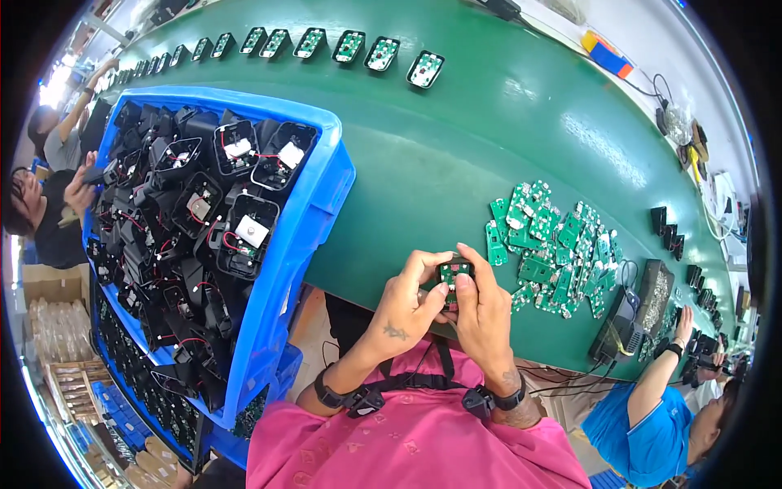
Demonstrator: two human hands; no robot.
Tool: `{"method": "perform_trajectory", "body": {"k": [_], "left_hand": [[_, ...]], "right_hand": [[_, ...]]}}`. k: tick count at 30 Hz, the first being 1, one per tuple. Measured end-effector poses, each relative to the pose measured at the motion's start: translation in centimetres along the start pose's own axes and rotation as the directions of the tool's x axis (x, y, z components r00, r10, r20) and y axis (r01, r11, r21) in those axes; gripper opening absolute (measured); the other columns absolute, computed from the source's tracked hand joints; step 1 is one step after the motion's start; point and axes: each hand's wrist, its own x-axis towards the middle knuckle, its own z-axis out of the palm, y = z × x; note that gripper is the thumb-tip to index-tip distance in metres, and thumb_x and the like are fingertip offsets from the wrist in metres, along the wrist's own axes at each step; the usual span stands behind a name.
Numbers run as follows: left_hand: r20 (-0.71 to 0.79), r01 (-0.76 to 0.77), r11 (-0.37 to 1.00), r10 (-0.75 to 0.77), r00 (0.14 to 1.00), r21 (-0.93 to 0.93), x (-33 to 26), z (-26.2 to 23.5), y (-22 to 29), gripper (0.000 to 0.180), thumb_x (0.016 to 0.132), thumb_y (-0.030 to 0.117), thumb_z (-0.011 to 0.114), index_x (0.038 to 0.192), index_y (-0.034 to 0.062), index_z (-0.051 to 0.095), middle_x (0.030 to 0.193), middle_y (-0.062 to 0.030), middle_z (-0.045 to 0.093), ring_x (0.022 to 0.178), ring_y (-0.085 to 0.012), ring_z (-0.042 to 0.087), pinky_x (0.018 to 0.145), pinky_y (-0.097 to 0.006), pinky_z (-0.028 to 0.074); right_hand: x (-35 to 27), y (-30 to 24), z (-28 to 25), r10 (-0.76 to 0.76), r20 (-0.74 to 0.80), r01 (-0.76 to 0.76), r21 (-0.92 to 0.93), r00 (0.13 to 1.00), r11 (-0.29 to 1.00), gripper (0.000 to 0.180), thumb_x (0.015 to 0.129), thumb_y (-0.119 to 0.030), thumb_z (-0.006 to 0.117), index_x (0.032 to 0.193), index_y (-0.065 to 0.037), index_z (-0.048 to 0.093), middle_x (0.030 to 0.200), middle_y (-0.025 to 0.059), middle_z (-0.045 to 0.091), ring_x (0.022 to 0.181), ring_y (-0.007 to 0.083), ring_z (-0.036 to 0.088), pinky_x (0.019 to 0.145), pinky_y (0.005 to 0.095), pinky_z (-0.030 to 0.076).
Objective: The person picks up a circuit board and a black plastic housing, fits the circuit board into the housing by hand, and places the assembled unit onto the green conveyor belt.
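Close to my body, over the near edge of the green table, I hold a small black housing with a green circuit board in it. My left hand is closed round its left side, with the thumb on the board's face. My right hand grips the right side, its thumb also pressing on the board and its index finger along the far rim. Fingers hide the underside and much of the lower end. A spread of loose green circuit boards lies just right of my hands.
A blue crate at left is heaped with black housings with red wires. A curved row of housings with boards runs along the table's far side. At right stand a black power unit and a co-worker in a blue shirt. Other people are at left.
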Motion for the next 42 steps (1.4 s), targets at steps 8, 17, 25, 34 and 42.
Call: {"method": "perform_trajectory", "body": {"k": [8, 17, 25, 34, 42], "left_hand": [[-0.081, -0.084, 0.996, 0.087, 0.993, 0.037, 1.3, -0.5, -1.3, 0.035, 0.093, -0.005, 0.050, 0.128, -0.0026, 0.047, 0.113, -0.0163, 0.062, 0.095, -0.0151, 0.064, 0.071, -0.027, 0.060], [-0.073, -0.129, 0.992, 0.130, 0.989, 0.015, 3.5, -0.9, -0.9, 0.041, 0.091, -0.001, 0.059, 0.130, -0.0052, 0.048, 0.105, -0.0134, 0.066, 0.082, -0.0102, 0.064, 0.072, -0.025, 0.054], [-0.098, -0.269, 0.824, 0.362, 0.927, 0.498, 2.7, -1.8, -1.7, 0.026, 0.086, 0.002, 0.067, 0.112, 0.0000, 0.065, 0.097, -0.0088, 0.069, 0.065, -0.0087, 0.064, 0.056, -0.023, 0.053], [-0.097, -0.292, 0.894, 0.342, 0.935, 0.340, 2.3, -2.1, -2.1, 0.025, 0.092, 0.006, 0.062, 0.116, -0.0017, 0.062, 0.092, -0.0093, 0.067, 0.064, -0.0103, 0.064, 0.057, -0.024, 0.051], [-0.007, -0.392, 0.787, 0.449, 0.893, 0.477, 2.6, -2.6, -1.9, 0.026, 0.084, 0.016, 0.070, 0.104, 0.0023, 0.062, 0.087, -0.0120, 0.064, 0.066, -0.0224, 0.064, 0.060, -0.033, 0.050]], "right_hand": [[1.0, 0.9, 0.4, 0.058, 0.011, -0.058, -0.027, 0.998, 0.998, 0.036, 0.095, -0.016, 0.057, 0.129, -0.005, 0.055, 0.100, 0.0211, 0.066, 0.082, 0.0371, 0.067, 0.073, 0.0434, 0.054], [4.8, -1.1, -4.0, -0.293, 0.373, 0.424, -0.344, 0.880, 0.837, 0.063, 0.070, -0.013, 0.074, 0.125, 0.003, 0.049, 0.120, 0.0223, 0.054, 0.113, 0.0411, 0.052, 0.099, 0.0455, 0.045], [23.3, 1.6, -4.2, -0.300, 0.015, 0.250, -0.594, 0.954, 0.765, 0.073, 0.069, -0.025, 0.083, 0.128, 0.002, 0.050, 0.122, 0.0222, 0.058, 0.111, 0.0423, 0.052, 0.097, 0.0467, 0.045], [23.7, -3.4, -2.1, -0.564, -0.023, 0.407, -0.668, 0.825, 0.623, 0.055, 0.075, -0.023, 0.081, 0.118, 0.001, 0.058, 0.111, 0.0193, 0.063, 0.104, 0.0361, 0.059, 0.087, 0.0423, 0.049], [14.5, -15.2, 5.1, -0.623, 0.318, 0.700, -0.298, 0.714, 0.649, 0.020, 0.087, -0.023, 0.066, 0.086, -0.002, 0.066, 0.074, 0.0177, 0.064, 0.073, 0.0385, 0.064, 0.064, 0.0471, 0.050]]}}
